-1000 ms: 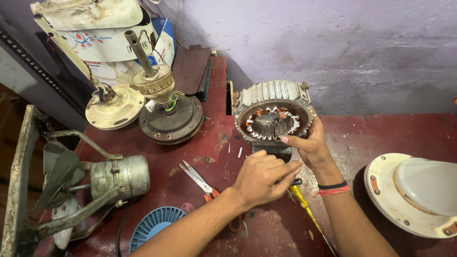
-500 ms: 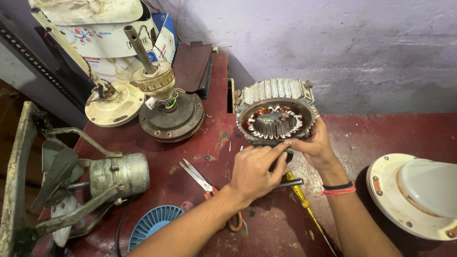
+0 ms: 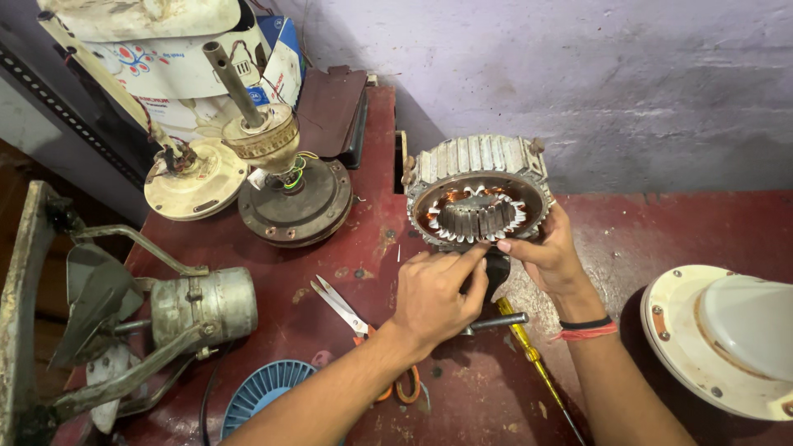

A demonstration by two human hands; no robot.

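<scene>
A round motor stator [image 3: 479, 194] with copper windings and a ribbed metal shell stands tilted on a dark stand on the red table [image 3: 677, 231]. My right hand [image 3: 549, 256] grips its lower right rim. My left hand [image 3: 434, 293] reaches to the lower front rim, forefinger touching it, fingers partly curled over the dark stand [image 3: 496, 277]. A metal rod [image 3: 496, 322] sticks out below my left hand. A yellow-handled screwdriver [image 3: 533, 363] lies between my forearms.
Orange-handled scissors [image 3: 355, 318] lie left of my left arm. A fan motor base with shaft [image 3: 285, 186], a cream disc [image 3: 194, 177], a small fan motor with blades [image 3: 165, 310], a blue grille [image 3: 260, 392] and a white fan housing [image 3: 727, 339] surround the work.
The stator has tilted up and is held higher. My left hand has moved from the dark stand up to the stator's front rim; my right hand still holds the right rim.
</scene>
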